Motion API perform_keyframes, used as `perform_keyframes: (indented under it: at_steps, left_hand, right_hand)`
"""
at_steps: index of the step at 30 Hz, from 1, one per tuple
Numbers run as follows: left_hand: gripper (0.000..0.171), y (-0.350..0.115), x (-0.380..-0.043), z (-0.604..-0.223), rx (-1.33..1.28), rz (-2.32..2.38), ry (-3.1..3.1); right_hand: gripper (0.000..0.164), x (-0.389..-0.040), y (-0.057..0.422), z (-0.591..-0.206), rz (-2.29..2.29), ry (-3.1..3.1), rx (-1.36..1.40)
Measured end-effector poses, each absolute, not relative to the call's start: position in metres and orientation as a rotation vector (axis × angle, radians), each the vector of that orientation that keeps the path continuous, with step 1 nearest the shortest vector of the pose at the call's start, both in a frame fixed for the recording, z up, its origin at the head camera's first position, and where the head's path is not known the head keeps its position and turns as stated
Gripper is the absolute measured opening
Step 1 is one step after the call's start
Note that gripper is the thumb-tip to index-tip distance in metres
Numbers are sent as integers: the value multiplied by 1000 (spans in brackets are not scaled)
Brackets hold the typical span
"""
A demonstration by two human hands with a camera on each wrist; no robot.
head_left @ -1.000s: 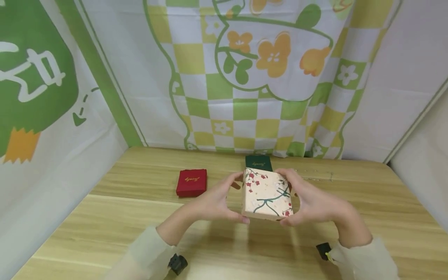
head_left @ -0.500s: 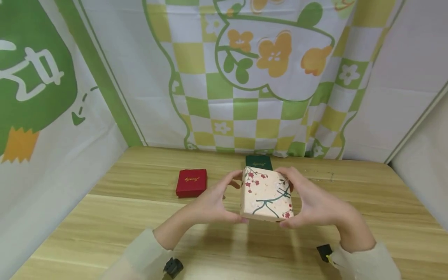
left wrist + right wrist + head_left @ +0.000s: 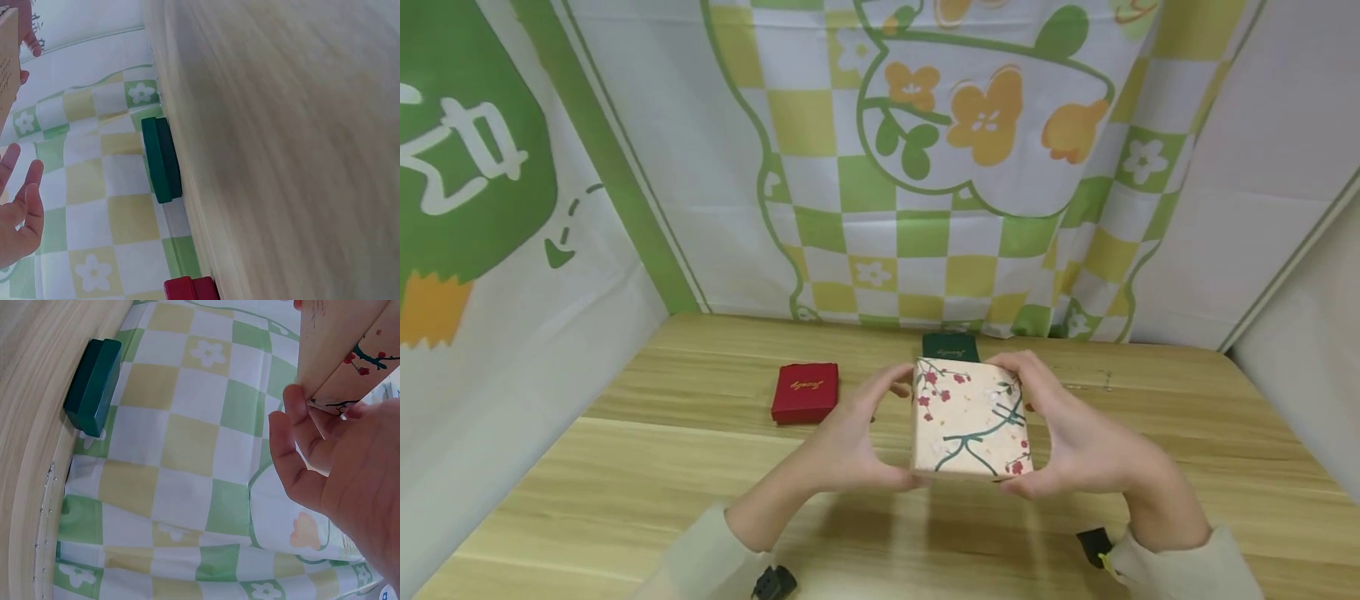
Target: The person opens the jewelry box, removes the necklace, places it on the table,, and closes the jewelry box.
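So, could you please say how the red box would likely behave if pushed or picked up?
The red box would probably slide rather than tip, since it lies flat and is wider than tall. Its straight edges suggest stiff walls. The left wrist view shows a lid-like step, so lifting by the top might open it.

Cream box (image 3: 973, 408) with red blossoms (image 3: 930, 378) and green branches (image 3: 967, 437), gold-lettered red box (image 3: 806, 393), dark green box (image 3: 950, 347), green-yellow-white checked curtain (image 3: 923, 233)
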State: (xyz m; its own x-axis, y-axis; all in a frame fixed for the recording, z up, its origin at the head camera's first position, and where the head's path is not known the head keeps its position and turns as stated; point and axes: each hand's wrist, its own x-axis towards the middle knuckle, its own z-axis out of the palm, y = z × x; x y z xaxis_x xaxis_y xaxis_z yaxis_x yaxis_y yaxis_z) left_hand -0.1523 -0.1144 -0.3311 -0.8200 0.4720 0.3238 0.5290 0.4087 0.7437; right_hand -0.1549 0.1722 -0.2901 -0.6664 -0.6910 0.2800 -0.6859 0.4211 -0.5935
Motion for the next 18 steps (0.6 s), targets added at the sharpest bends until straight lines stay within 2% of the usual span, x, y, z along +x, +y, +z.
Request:
perform_keyframes:
  at_steps: [18]
  left_hand:
    - [100,-117,-147,-333,-924,-1488,-2610]
  right_hand:
    - [102,-157,174,-292,-1206,2540,-1321]
